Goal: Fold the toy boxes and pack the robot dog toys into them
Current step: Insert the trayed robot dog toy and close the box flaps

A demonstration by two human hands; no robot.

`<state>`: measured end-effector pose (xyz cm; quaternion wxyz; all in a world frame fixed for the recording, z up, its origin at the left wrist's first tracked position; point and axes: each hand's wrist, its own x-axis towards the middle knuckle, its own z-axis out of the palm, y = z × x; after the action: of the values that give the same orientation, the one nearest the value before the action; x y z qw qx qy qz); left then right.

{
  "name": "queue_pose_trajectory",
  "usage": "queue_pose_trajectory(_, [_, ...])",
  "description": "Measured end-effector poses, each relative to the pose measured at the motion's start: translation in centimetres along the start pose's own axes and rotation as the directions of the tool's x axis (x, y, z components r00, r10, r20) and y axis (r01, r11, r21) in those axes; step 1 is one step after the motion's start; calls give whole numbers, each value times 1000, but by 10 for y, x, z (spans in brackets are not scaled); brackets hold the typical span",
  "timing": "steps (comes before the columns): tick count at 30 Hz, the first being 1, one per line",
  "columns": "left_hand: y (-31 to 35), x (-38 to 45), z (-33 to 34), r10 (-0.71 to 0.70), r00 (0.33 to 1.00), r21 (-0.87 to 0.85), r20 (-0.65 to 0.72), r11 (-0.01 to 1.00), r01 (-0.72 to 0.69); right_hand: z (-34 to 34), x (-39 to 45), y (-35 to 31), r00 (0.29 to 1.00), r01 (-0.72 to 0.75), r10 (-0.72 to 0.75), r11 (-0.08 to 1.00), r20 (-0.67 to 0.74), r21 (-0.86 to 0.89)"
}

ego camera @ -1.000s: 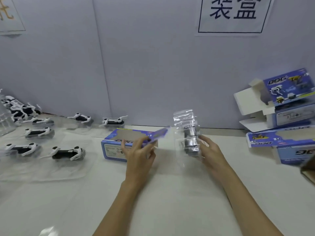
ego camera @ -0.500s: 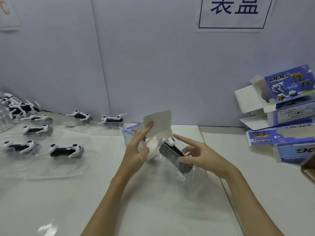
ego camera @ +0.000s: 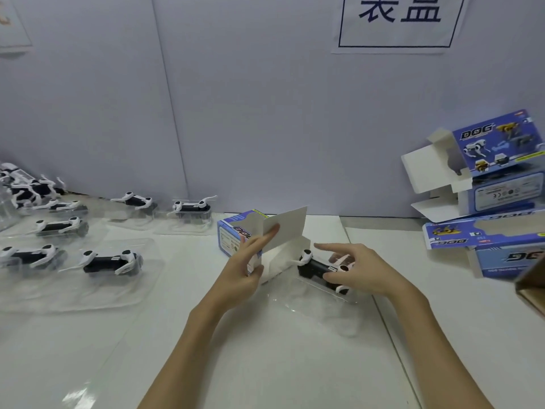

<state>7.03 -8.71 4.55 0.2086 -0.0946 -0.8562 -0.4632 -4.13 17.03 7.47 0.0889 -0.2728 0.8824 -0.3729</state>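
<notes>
Blue toy box (ego camera: 233, 236) lay folded but unfilled, its flap (ego camera: 287, 227) pinched back by the left hand (ego camera: 243, 271), while the right hand (ego camera: 358, 268) gripped the bagged robot dog (ego camera: 317, 265) at its three o'clock mouth, more dogs (ego camera: 109, 261) waiting at nine o'clock.

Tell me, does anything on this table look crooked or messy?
Yes: the two blue boxes stacked at the right sit askew, the upper box tilted with white flaps hanging open. Otherwise nothing looks spilled or broken.

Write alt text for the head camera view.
A person's left hand holds open the white flap of a blue toy box while the right hand grips a black-and-white robot dog in clear plastic at its opening. More dogs lie left, boxes right.
</notes>
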Motion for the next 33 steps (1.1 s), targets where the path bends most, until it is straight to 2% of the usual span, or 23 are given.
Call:
queue_pose_trajectory(3, [1,0,4,19,1000,12,-7,1000,-19,8,2,-3,1000,1,-1,1000,-12,-16])
queue_pose_trajectory(7, [1,0,8,19,1000,32,-4,999,-19,10,1,-7,993,-50,48,999,-107,-14])
queue_pose_trajectory(10, [3,1,8,30,999,46,-11,999,-29,16,-1,-14,982,-95,77,991,-171,-98])
queue_pose_trajectory(13, [5,0,9,52,998,68,-18,996,-51,24,-1,-18,975,-110,87,988,-207,-104])
queue_pose_trajectory(21, [7,-1,13,33,999,216,12,976,-35,28,-1,-19,976,-119,99,988,-196,-95])
queue_pose_trajectory(27, [0,0,12,58,996,344,61,936,-76,32,0,-20,973,-136,111,984,-204,-114])
queue_pose_trajectory(30, [-5,1,11,111,987,431,112,890,-149,33,0,-21,971,-135,108,984,-213,-117])
queue_pose_trajectory(33, [-6,2,12,124,989,439,83,886,-148,33,0,-21,971,-136,107,983,-214,-124])
